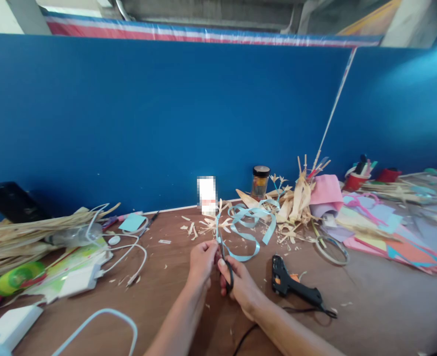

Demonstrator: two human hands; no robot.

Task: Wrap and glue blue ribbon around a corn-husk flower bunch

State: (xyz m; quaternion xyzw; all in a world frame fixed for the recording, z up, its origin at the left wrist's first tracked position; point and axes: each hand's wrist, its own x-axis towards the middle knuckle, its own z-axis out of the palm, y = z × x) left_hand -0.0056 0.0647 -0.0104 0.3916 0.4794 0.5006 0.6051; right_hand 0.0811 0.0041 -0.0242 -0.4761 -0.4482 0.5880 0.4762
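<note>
My left hand (200,259) pinches the thin stem of a small flower made of pale dried husk (224,223). Light blue wrapping shows on the stem, just above my fingertips. In my right hand (243,284) is a pair of black-handled scissors (230,278), its blades pointing up beside the stem. Whether the blades touch the stem or ribbon I cannot tell. A loose light blue ribbon (253,213) curls over the table behind my right hand. Right of that hand lies a black glue gun (296,287), its cord running toward me.
Husk scraps (192,230) litter the brown table (159,306). A lidded jar (260,182) and a husk bundle (296,202) stand by the blue partition (166,118). A tape roll (332,249) and coloured paper (407,247) lie right. White cables (142,262) and dried strips (29,232) lie left.
</note>
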